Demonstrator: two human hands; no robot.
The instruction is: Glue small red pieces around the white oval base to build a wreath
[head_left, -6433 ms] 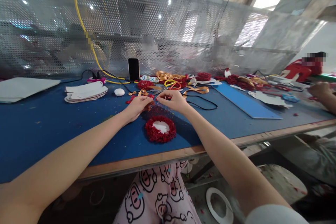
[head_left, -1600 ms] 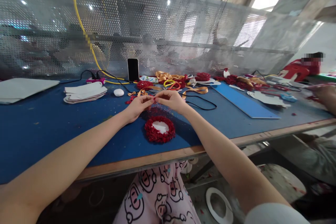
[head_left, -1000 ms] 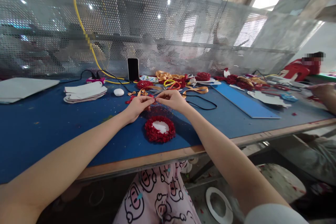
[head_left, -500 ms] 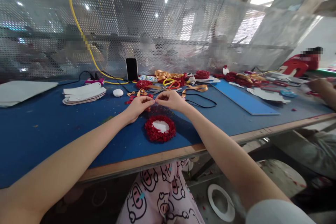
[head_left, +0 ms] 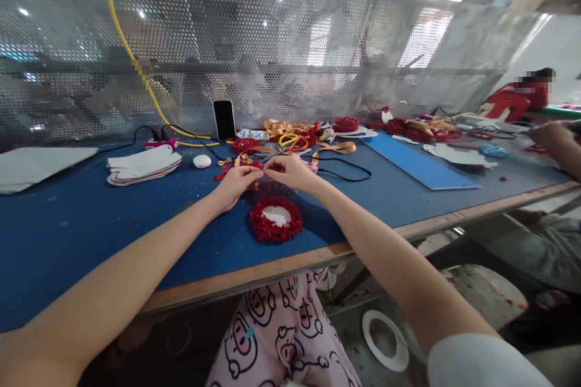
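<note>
Red piece [head_left: 262, 175] is pinched between both sets of fingertips [head_left: 255, 174]. Left hand [head_left: 233, 186] and right hand [head_left: 293, 172] are closed narrow on it from either side. It is too small and blurred to be identified, possibly a bit of red trim or thread. A tip-to-tip grip is probably used because the piece is small and limp; the remaining fingers are curled clear.

It is held off the table [head_left: 91, 217], just above the far edge of the red ruffled ring [head_left: 275, 219]. That ring lies flat just below the fingers, white centre up, near the table's front edge, likely kept there for short reach.

- Just beyond the fingers: red scraps [head_left: 245, 146] and orange ribbon [head_left: 336, 147].
- To their right: black cord loop [head_left: 347, 174].
- Further left: white oval [head_left: 202, 161] and stack of white sheets [head_left: 143, 164], parked out of the working zone.
- Well beyond: phone [head_left: 224, 120], propped upright against the mesh screen [head_left: 295, 60], presumably to be seen from the seat.
- Far right, well apart: another person's hand [head_left: 550, 133].
</note>
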